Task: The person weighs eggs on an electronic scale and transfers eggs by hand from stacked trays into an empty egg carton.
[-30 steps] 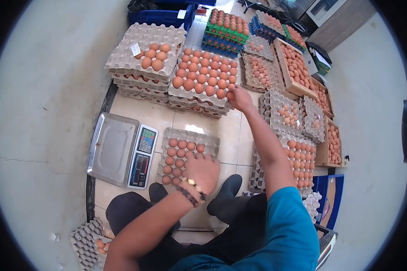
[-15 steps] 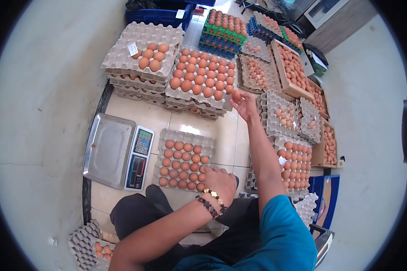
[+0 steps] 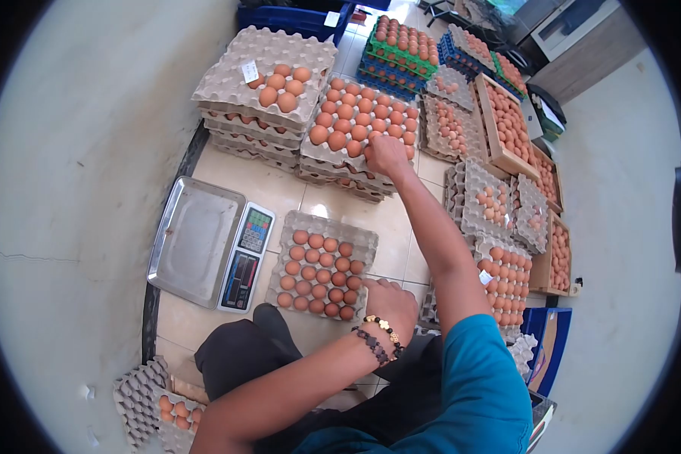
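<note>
My right hand [image 3: 387, 156] reaches to the front right corner of the top egg tray [image 3: 321, 157] on a stack. Its fingers are closed down among the eggs [image 3: 354, 148]. What they grip is hidden now, but the earlier view shows an egg in them. My left hand [image 3: 392, 304], with bead bracelets at the wrist, is beside the right edge of a grey tray [image 3: 299, 221] on the floor. Brown eggs [image 3: 319, 275] fill much of that tray. The left fingers curl downward, and anything inside them is hidden behind the hand's back.
A digital scale [image 3: 193, 238] with a metal pan sits left of the floor tray. A taller tray stack [image 3: 250, 144] stands behind it. To the right are more egg stacks [image 3: 507, 284] and wooden crates [image 3: 499, 155]. A blue crate [image 3: 291, 19] is at the back.
My right hand has moved left with the egg, onto the front corner of the stacked tray. My left hand has drawn slightly away from the floor tray's eggs. The view has shifted.
</note>
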`<control>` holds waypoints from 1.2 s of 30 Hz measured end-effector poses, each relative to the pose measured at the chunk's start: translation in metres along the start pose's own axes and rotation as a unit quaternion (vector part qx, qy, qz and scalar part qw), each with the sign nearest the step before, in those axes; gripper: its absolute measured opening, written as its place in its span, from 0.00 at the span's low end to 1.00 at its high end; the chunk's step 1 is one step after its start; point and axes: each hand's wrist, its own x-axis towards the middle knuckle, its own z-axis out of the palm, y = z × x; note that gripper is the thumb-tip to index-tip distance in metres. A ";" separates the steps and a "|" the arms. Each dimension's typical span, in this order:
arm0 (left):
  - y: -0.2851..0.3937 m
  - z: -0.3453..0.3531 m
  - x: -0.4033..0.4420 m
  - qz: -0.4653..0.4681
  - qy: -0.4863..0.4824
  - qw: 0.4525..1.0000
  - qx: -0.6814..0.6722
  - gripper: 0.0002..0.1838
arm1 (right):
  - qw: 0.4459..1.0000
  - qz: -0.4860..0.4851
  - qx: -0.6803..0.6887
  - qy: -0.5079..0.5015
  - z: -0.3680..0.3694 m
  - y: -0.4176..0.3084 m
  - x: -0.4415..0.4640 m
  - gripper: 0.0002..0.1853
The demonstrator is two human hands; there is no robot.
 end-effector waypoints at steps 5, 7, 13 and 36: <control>-0.001 -0.005 -0.001 0.008 -0.036 0.999 0.005 0.17 | 0.944 0.050 0.322 0.042 -0.010 0.017 -0.027 0.19; -0.003 -0.014 -0.004 0.020 -0.040 0.999 -0.006 0.16 | 0.803 0.117 0.585 0.015 0.004 0.027 -0.036 0.20; -0.005 -0.020 -0.011 0.108 0.003 0.989 -0.104 0.16 | 0.323 0.082 0.943 -0.022 0.030 -0.009 -0.099 0.25; 0.040 0.019 -0.014 0.056 0.006 0.998 0.023 0.09 | 0.738 0.474 0.467 0.114 0.164 -0.037 -0.220 0.23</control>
